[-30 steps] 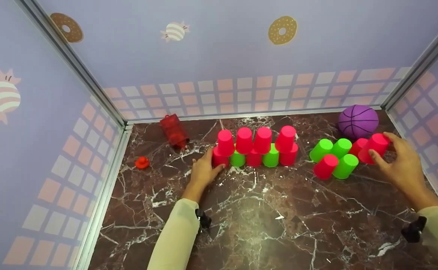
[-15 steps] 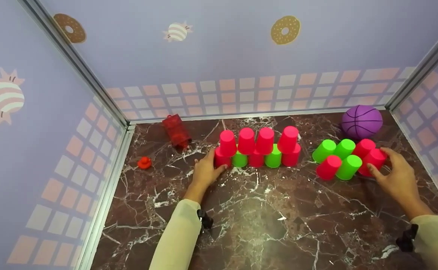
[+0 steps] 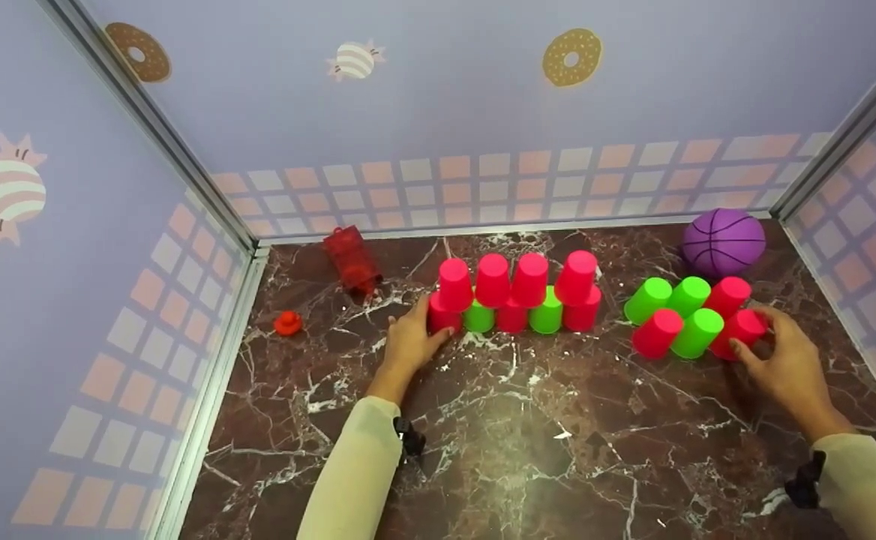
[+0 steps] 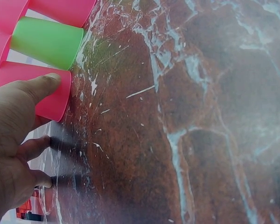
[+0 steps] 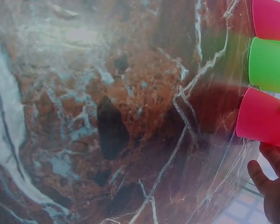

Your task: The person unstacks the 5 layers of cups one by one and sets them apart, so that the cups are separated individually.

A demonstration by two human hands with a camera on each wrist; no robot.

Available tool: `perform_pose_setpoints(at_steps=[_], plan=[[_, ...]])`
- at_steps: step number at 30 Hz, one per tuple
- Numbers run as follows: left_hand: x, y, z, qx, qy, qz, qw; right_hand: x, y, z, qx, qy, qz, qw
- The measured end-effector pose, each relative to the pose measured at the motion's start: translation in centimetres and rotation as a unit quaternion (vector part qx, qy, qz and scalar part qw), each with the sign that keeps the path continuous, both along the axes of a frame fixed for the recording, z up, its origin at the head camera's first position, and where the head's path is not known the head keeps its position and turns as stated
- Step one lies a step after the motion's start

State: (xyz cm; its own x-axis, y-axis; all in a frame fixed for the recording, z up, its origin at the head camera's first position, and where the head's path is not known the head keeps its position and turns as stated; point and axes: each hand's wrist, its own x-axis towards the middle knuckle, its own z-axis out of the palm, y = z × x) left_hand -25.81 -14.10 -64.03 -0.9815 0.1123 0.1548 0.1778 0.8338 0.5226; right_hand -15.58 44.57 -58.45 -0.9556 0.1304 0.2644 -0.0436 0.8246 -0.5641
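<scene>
My left hand [image 3: 409, 341] holds the leftmost lower pink cup [image 4: 18, 77], its thumb on the near side and other fingers lower and partly hidden. That cup stands upside down in a row of alternating pink and green cups [image 3: 547, 311], with several pink cups [image 3: 493, 280] on top. To the right, my right hand [image 3: 787, 367] grips a pink cup [image 5: 261, 116] between thumb and fingers. This cup stands upside down on the tabletop, beside a green cup [image 3: 697, 334] at the front of a second group. Another pink cup [image 3: 658, 334] ends that front row.
A purple ball [image 3: 724, 242] sits behind the right group, near the back corner. At the back left lie a red translucent container [image 3: 352, 259] and a small orange-red knobbed piece [image 3: 288, 323]. Patterned walls [image 3: 438, 105] border the dark marbled tabletop [image 3: 513, 450].
My right hand has brought its pink cup down and toward me, onto the tabletop beside the green one. My left hand has stayed at its cup.
</scene>
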Motion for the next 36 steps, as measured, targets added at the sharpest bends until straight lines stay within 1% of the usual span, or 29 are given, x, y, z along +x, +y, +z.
perform_pose_setpoints(at_steps=[1, 3, 4, 6, 7, 8, 9, 11, 13, 16, 20, 21, 22, 27, 28, 33, 36], plan=[[-0.1, -0.2, -0.4, -0.002, 0.003, -0.003, 1.0, 0.0, 0.0, 0.0, 0.0, 0.001, 0.002, 1.0], [0.1, -0.1, 0.0, 0.003, -0.002, 0.0, 1.0, 0.0, 0.0, 0.1, 0.0, 0.004, 0.008, 1.0], [0.1, -0.1, 0.0, 0.0, 0.003, 0.002, 1.0, -0.1, 0.0, 0.2, 0.001, 0.007, 0.01, 0.9999], [-1.0, -0.6, -2.0, -0.008, 0.014, 0.002, 0.9999, -0.2, -0.1, 0.5, 0.003, 0.012, 0.014, 0.9998], [-1.4, -0.7, -2.8, -0.015, 0.019, 0.002, 0.9997, -0.3, -0.2, 0.8, 0.005, 0.016, 0.015, 0.9997], [-1.4, -0.7, -2.6, -0.019, 0.016, 0.004, 0.9997, -0.4, -0.3, 1.1, 0.005, 0.019, 0.015, 0.9997], [-1.7, -0.8, -3.0, -0.027, 0.021, 0.001, 0.9994, -0.6, -0.4, 1.5, 0.003, 0.022, 0.016, 0.9996], [-1.9, -1.0, -3.2, -0.032, 0.024, -0.001, 0.9992, -1.0, -1.0, 2.3, 0.002, 0.034, 0.017, 0.9993], [-2.0, -1.1, -3.2, -0.032, 0.025, -0.002, 0.9992, -1.5, -1.7, 3.2, 0.002, 0.05, 0.021, 0.9985], [-2.0, -1.1, -3.0, -0.026, 0.023, -0.001, 0.9994, -2.6, -3.2, 4.5, 0.001, 0.079, 0.031, 0.9964], [-1.6, -0.9, -2.6, -0.013, 0.012, 0.002, 0.9998, -4.1, -5.8, 5.9, 0.001, 0.1, 0.06, 0.9932], [-1.1, -0.9, -1.7, -0.013, 0.01, 0.002, 0.9999, -4.4, -6.6, 6.2, 0.0, 0.104, 0.069, 0.9922], [-1.0, -0.8, -1.7, -0.01, 0.01, 0.002, 0.9999, -4.8, -7.4, 6.4, -0.001, 0.107, 0.077, 0.9913], [-0.9, -0.6, -1.9, -0.01, 0.015, 0.002, 0.9998, -6.1, -11.4, 7.0, -0.014, 0.114, 0.114, 0.9869], [-1.4, -0.5, -2.8, -0.008, 0.016, 0.002, 0.9998, -6.4, -12.2, 7.0, -0.018, 0.113, 0.12, 0.9861], [-1.4, -0.5, -2.9, -0.02, 0.02, 0.001, 0.9996, -7.5, -15.7, 6.9, -0.02, 0.112, 0.15, 0.9822], [-1.4, -0.5, -2.8, -0.017, 0.023, 0.004, 0.9996, -8.0, -17.3, 6.8, -0.018, 0.11, 0.165, 0.98]])
